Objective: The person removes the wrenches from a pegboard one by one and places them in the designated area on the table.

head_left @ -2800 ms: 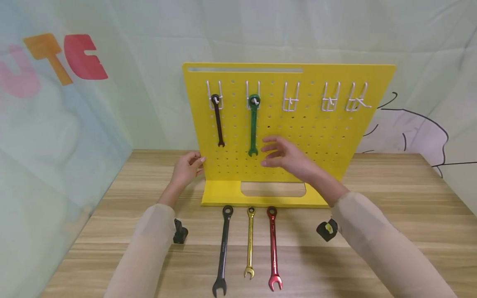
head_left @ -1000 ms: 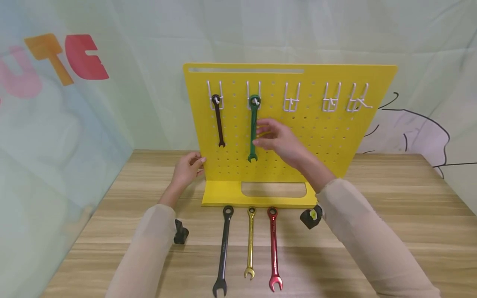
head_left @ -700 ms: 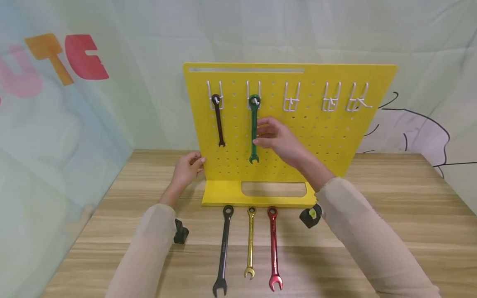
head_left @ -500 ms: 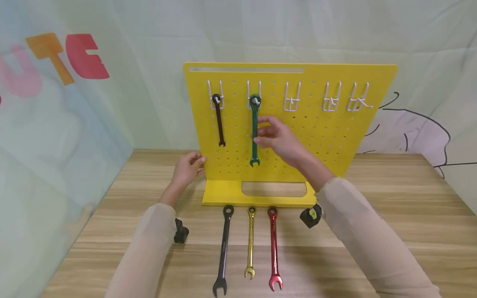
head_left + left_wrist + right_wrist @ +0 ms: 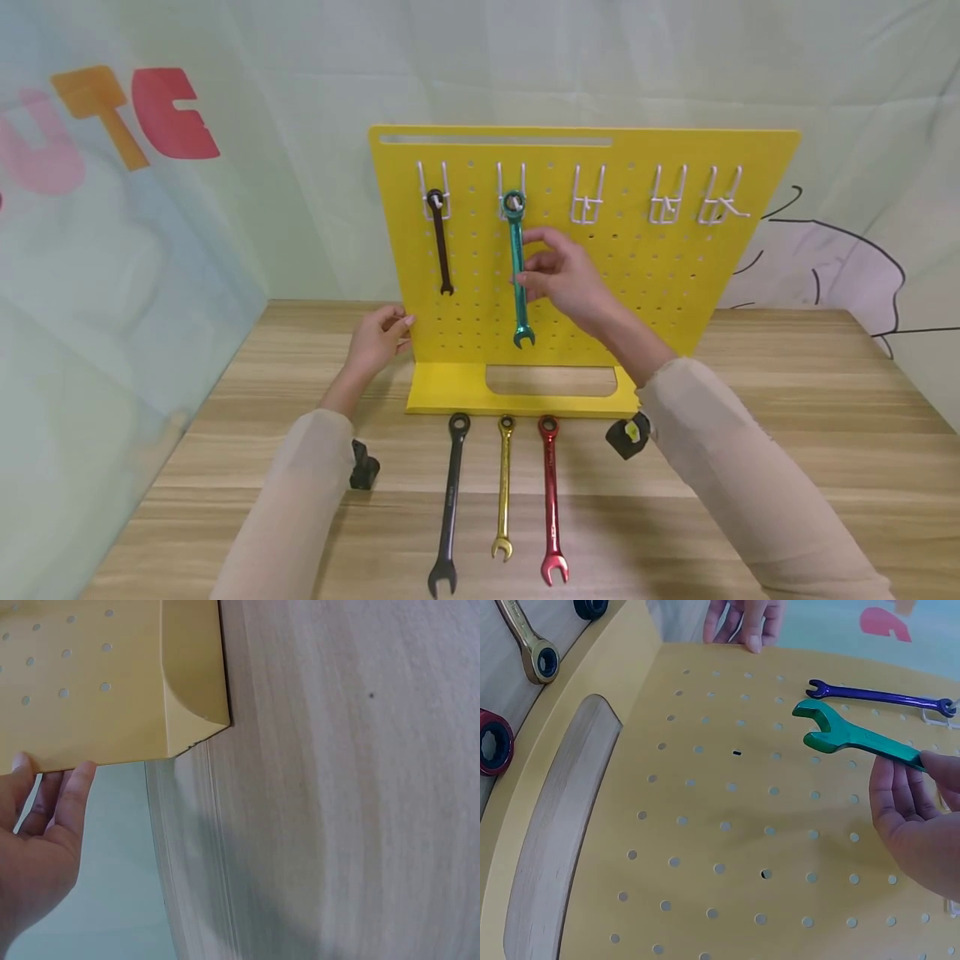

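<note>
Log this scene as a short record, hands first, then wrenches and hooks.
Left hand: holds the left edge of the yellow board
Right hand: pinches the green wrench
Green wrench: ring end at the second hook from the left
Dark wrench: hangs on the first hook
Bare hooks: three, farther right
On the table: gray wrench, gold wrench, red wrench

Head view: tips of some fingers of left hand (image 5: 375, 343) hidden behind side edge of yellow board (image 5: 465, 267); fingers of right hand (image 5: 570, 283) partly covered by green wrench (image 5: 517, 250). Left sleeve (image 5: 288, 508) and right sleeve (image 5: 757, 479) cut off by bottom edge. Marking on dark grey wrench (image 5: 452, 500) too small to read. Left wrist view: board runs off top and left. Right wrist view: green wrench's ring end out of sight; red wrench (image 5: 493, 742) cut by left edge, gold wrench (image 5: 536, 652) by top.
</note>
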Action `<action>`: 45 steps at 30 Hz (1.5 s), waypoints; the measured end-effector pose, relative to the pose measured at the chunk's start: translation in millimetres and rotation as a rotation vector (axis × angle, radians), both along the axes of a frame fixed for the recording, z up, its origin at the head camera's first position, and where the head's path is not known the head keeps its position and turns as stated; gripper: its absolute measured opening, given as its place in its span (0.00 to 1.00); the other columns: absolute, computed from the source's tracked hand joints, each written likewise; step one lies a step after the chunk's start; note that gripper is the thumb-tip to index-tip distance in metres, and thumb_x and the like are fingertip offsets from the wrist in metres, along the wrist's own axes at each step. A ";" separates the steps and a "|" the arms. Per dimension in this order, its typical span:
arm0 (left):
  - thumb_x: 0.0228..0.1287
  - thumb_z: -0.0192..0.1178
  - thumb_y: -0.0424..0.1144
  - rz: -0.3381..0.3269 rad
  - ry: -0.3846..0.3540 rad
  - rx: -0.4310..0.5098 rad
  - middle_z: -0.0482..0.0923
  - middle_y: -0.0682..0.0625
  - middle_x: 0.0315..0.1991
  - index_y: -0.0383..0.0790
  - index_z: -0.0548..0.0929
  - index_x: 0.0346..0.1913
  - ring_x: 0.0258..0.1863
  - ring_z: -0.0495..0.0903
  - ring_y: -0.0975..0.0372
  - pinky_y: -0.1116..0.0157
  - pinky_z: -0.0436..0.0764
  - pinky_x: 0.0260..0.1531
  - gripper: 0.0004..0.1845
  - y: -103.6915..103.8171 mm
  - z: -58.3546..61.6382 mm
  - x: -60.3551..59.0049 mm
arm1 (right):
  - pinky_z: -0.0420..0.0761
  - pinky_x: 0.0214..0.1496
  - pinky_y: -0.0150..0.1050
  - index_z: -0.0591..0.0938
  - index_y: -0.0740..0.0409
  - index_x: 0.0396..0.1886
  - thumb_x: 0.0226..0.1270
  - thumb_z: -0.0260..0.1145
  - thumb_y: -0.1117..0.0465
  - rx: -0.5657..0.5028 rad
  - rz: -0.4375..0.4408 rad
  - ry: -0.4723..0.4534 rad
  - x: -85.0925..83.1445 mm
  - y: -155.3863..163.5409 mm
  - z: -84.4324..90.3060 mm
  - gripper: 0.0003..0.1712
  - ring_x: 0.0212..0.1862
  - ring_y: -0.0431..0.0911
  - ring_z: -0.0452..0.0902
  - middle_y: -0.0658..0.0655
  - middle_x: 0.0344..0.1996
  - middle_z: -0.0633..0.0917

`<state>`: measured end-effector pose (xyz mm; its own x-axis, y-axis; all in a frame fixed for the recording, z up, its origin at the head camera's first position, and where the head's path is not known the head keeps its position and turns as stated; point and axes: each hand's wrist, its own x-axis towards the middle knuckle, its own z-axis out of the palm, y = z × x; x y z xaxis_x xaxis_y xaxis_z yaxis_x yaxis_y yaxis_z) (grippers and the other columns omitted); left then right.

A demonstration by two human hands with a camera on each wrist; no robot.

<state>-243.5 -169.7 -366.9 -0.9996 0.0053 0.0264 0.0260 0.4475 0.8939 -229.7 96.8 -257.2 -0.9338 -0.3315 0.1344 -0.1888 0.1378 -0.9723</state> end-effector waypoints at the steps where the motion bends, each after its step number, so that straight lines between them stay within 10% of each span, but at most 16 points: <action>1: 0.69 0.48 0.39 0.001 0.000 -0.001 0.73 0.39 0.41 0.30 0.73 0.43 0.40 0.73 0.53 0.57 0.81 0.43 0.12 0.1 0.2 0.1 | 0.81 0.40 0.43 0.67 0.60 0.59 0.64 0.56 0.75 -0.001 0.002 -0.001 0.0 0.3 0.2 0.24 0.37 0.52 0.76 0.62 0.33 0.76; 45: 0.69 0.48 0.39 0.009 -0.007 0.023 0.72 0.40 0.38 0.30 0.72 0.43 0.38 0.71 0.56 0.59 0.81 0.43 0.12 -1.1 -2.1 -1.0 | 0.82 0.40 0.44 0.67 0.61 0.55 0.62 0.57 0.76 0.011 0.075 -0.026 28.4 17.7 15.3 0.21 0.34 0.52 0.79 0.62 0.31 0.74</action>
<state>-244.6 -170.8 -369.0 -0.9998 -0.0047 0.0193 0.0155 0.4270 0.9041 -201.3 114.5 -241.9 -0.9093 -0.4022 0.1066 -0.1741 0.1352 -0.9754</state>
